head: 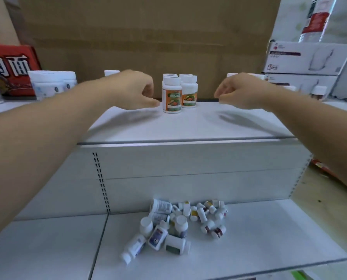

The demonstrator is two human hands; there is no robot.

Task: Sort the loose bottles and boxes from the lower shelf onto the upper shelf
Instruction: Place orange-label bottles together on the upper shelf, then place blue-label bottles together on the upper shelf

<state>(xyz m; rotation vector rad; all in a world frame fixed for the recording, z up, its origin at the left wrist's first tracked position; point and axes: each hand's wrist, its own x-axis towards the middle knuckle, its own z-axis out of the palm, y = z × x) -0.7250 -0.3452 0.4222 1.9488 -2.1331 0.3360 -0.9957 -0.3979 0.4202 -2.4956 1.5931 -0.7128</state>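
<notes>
My left hand [132, 89] was loosely curled and empty, its thumb just beside, perhaps touching, the orange-labelled bottles [178, 93] standing on the upper shelf [188, 126]. My right hand [241, 90], equally slack and empty, hovered near their other side. The loose bottles [180, 223] lay heaped on the lower shelf [269, 239], well below both hands.

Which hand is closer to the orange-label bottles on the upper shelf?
Left. The left hand is just beside the orange-label bottles, on their left; the right hand is on their right, across a clear gap.
</notes>
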